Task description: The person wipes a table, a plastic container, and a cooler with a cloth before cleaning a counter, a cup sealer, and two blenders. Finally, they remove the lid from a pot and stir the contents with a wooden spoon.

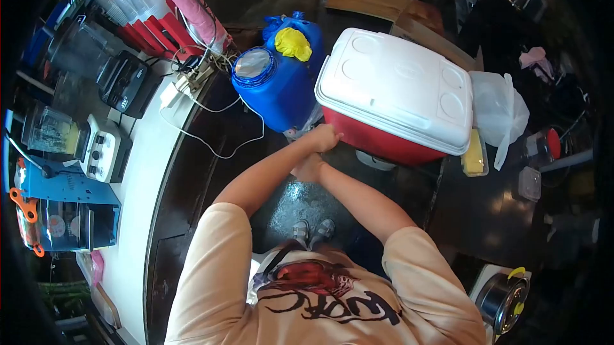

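Note:
My left hand [325, 138] is closed beside the lower left corner of a red cooler [377, 137] with a white lid [396, 82]; what it holds, if anything, is hidden. My right hand [308, 169] is just below it, partly behind my left wrist, its fingers out of sight. The forearms cross at the wrists. Crumpled clear plastic [311, 122] shows just past my left hand, at the foot of an open blue drum [281, 98]. A yellow cloth [293, 44] rests on a blue container behind.
At left, a white counter [137, 217] bears blenders [105, 146], a blue rack [70, 182] and a white cable [220, 155]. Right of the cooler are a plastic bag [499, 111], a yellow block in a tray [474, 156] and a metal pot [502, 300].

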`<state>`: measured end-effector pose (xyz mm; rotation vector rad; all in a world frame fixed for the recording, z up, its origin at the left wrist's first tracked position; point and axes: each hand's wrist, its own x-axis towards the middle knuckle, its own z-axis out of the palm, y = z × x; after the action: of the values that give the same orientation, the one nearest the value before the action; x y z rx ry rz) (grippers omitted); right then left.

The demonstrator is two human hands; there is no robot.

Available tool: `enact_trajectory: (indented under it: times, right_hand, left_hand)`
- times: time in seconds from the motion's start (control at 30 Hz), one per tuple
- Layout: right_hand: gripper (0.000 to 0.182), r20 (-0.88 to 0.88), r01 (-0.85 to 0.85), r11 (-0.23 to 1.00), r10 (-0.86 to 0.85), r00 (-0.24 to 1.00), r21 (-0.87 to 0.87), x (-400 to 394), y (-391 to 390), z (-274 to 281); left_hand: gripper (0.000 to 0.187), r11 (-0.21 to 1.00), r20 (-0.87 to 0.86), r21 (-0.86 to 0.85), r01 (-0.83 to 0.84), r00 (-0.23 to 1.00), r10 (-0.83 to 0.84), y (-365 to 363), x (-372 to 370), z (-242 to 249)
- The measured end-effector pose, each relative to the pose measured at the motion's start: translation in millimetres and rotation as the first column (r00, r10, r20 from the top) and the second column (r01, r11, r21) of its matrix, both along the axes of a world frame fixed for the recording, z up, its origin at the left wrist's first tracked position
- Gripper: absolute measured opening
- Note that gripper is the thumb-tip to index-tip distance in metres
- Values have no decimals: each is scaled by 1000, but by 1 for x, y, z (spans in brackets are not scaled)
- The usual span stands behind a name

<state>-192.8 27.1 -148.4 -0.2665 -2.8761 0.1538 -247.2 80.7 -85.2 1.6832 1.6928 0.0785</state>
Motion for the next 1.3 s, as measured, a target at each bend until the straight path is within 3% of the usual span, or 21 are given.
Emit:
enact_trajectory:
  times: [0.07, 0.13, 0.23, 0.43, 0.53, 0.57, 0.63, 0.67, 0.7, 0.73, 0.8, 0.9, 0.93, 0.97, 1.03, 1.1, 1.13, 1.17, 1.27, 1.3]
  right_hand:
    - [34, -69, 73, 997, -74, 995, -29, 1, -3, -9]
    - [33, 10, 175, 954, -178, 984, -242, 3, -5, -8]
    - [28, 104, 107, 940, -77, 992, -324, -10, 10, -25]
    - [23, 367, 102, 988, -55, 929, -112, -43, 13, -28]
    - [22, 403, 86, 988, -26, 915, -131, -12, 10, 47]
    - [22, 159, -3, 1000, 5, 987, -12, -5, 10, 37]
    - [22, -315, -67, 958, 156, 936, 278, 9, 6, 6]
    - [22, 370, -84, 996, 66, 927, 33, 18, -3, 80]
    - [21, 145, -107, 994, 107, 984, -7, 30, -2, 85]
    - [22, -92, -140, 989, 136, 986, -37, 41, 0, 87]
    - [26, -327, -13, 975, -62, 943, -222, 54, 3, 89]
    - [33, -577, 77, 859, -403, 710, -506, 62, 13, 94]
    - [35, -621, 73, 804, -510, 595, -590, 65, 18, 100]
    - [36, -581, 117, 747, -596, 554, -654, 72, 20, 107]
    - [33, -450, 40, 530, -756, 475, -847, 83, 21, 113]
    - [25, -292, 16, 332, -850, 438, -943, 98, 18, 131]
    - [22, -333, 55, 395, -834, 440, -917, 103, 19, 128]
    - [20, -373, 94, 456, -815, 444, -885, 107, 20, 122]
    - [13, -482, 204, 599, -767, 424, -774, 122, 14, 133]
    - [13, -494, 238, 621, -758, 426, -746, 126, 11, 136]
  left_hand:
    - [45, 1000, -119, 16, -10, 993, 12, -5, 8, 10]
    - [43, 1000, -154, 6, 7, 988, -6, -7, 11, 20]
    - [40, 1000, -203, -12, 1, 979, -4, -9, 18, 28]
    - [36, 999, -262, -19, 42, 964, -46, -11, 23, 34]
    - [37, 1000, -272, 28, 14, 962, -6, -9, 20, 19]
    - [39, 998, -273, 56, -7, 962, 22, -8, 17, 13]
    - [42, 967, 25, -188, -170, 984, 178, 2, -9, 10]
    - [44, 922, 159, -324, -212, 949, 274, 5, -24, 8]
    - [48, 868, 390, -431, -245, 817, 424, 2, -40, 6]
    - [53, 805, 562, -543, -239, 608, 560, -1, -58, 4]
    - [50, 766, 731, -636, -91, 245, 637, -4, -84, -5]
    - [45, 853, 848, -498, -154, 118, 516, -32, -66, 66]
    - [44, 870, 844, -460, -175, 219, 490, -34, -65, 66]
    - [44, 887, 828, -420, -192, 320, 461, -35, -67, 64]
    - [41, 919, 753, -328, -219, 528, 394, -34, -69, 51]
    - [38, 973, 596, -40, -225, 777, 204, -30, -63, 38]
    - [37, 975, 478, 105, -194, 870, 121, -31, -59, 35]
    - [34, 948, 571, 124, -292, 802, 172, -34, -51, 30]
    - [29, 945, 611, -29, -325, 743, 273, -46, -24, 54]
    - [24, 965, 725, 119, -233, 684, 76, -45, -25, 29]
